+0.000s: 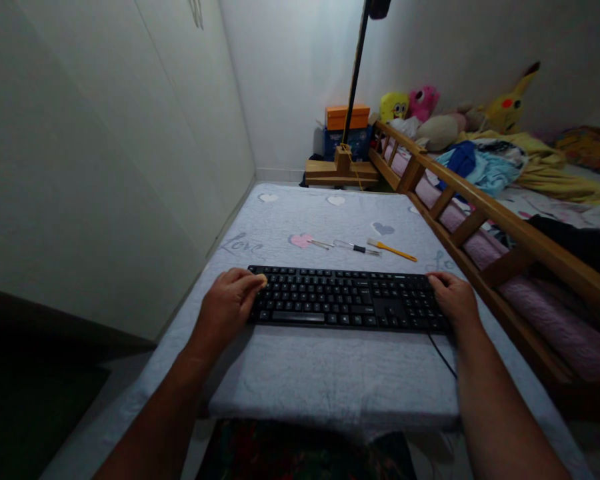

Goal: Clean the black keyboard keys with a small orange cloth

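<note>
A black computer keyboard lies across the cloth-covered table, its space bar toward me. My left hand is closed around the keyboard's left end, with the thumb over the top keys. At the other end my right hand grips the number-pad side, fingers partly hidden beneath the edge. A black cable runs from under the keyboard toward my right forearm. Beyond the keyboard lie several thin white sticks, a slim tool with a black grip and a small brush with an orange handle.
A pale blue cloth with hearts covers the table. On the right runs a wooden bed rail, with bedding and plush toys behind it. White cabinet doors stand left. A wooden stand with a dark pole is at the back.
</note>
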`<state>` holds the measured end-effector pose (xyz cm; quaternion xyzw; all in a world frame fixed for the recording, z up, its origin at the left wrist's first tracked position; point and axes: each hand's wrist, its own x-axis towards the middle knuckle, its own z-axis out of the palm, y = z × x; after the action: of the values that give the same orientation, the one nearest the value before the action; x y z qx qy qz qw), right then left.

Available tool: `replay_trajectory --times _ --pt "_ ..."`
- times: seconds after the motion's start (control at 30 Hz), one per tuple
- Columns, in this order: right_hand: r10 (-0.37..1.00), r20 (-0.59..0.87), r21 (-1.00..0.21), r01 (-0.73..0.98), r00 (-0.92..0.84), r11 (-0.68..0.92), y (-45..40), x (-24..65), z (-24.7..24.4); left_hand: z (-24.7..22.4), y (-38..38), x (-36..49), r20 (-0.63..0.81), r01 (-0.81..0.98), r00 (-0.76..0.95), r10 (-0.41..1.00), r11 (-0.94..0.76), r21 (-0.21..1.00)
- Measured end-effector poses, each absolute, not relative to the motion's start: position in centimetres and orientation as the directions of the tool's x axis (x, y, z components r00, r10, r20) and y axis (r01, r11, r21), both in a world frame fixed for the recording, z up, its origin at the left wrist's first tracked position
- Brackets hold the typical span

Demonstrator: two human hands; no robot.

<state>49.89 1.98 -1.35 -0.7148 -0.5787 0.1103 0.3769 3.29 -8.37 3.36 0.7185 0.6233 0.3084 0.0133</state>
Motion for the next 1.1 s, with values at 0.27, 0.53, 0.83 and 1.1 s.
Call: replay_trajectory --times 0.27,0.53,0.83,1.1 --pt "0.910 0.272 -0.679 0.732 0.313 -0.049 2.1 50.0 -1.5 3.2 -8.1 10.7 0.371 0.797 0.338 0.865 -0.472 0.377" --pt "0.912 0.255 -0.677 0.733 0.321 -0.069 1.9 49.8 -1.1 3.1 -7.6 12.5 0.298 0.846 0.330 0.896 -0.421 0.328" --pt "0.916 0.241 -0.675 0.734 0.320 -0.079 2.0 49.7 -1.1 2.7 -7.4 9.9 0.299 0.887 0.288 0.910 -0.370 0.274" --pt "0.912 0.261 -0.681 0.730 0.316 -0.058 2.0 49.7 -1.1 2.3 -7.7 6.2 0.320 0.911 0.196 0.927 -0.293 0.291"
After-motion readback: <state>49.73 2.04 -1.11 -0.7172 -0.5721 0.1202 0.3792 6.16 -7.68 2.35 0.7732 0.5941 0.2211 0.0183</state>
